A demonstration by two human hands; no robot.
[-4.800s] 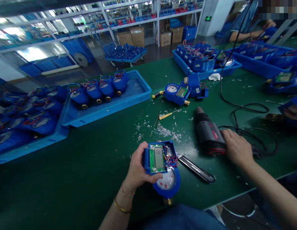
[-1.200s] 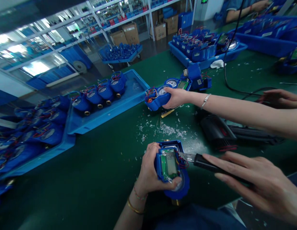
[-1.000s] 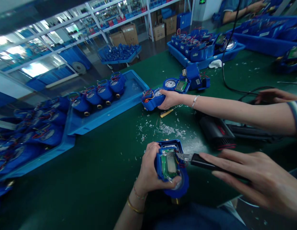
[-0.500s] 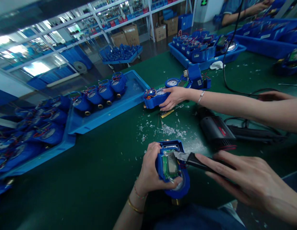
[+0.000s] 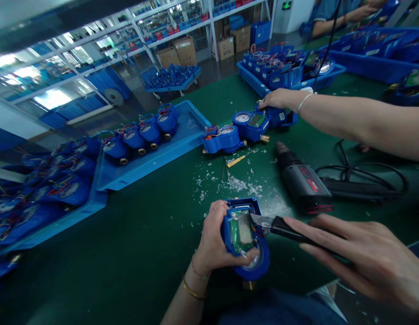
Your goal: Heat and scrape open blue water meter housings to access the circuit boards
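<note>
My left hand (image 5: 214, 241) is wrapped round a blue water meter (image 5: 258, 268) near the table's front edge, its thumb lying over the round dial. The meter's rectangular housing is uncovered, and a green circuit board (image 5: 235, 232) with a pale display shows inside. In my right hand (image 5: 351, 253) is a black-handled utility knife (image 5: 287, 227). Its blade reaches the right edge of the housing, beside the display; whether it touches cannot be made out. White shavings (image 5: 238, 184) are scattered on the table beyond the meter.
A heat gun (image 5: 306, 183) lies to the right with its cable. Past the shavings are a yellow-handled screwdriver (image 5: 236, 161) and more water meters (image 5: 224, 140). A co-worker's hand (image 5: 277, 98) touches one at the back. Blue trays (image 5: 155, 155) of meters stand left and behind.
The co-worker's hand has left the nearer meter and moved back and right to another. My knife has shifted slightly right on the housing. My left hand keeps its hold.
</note>
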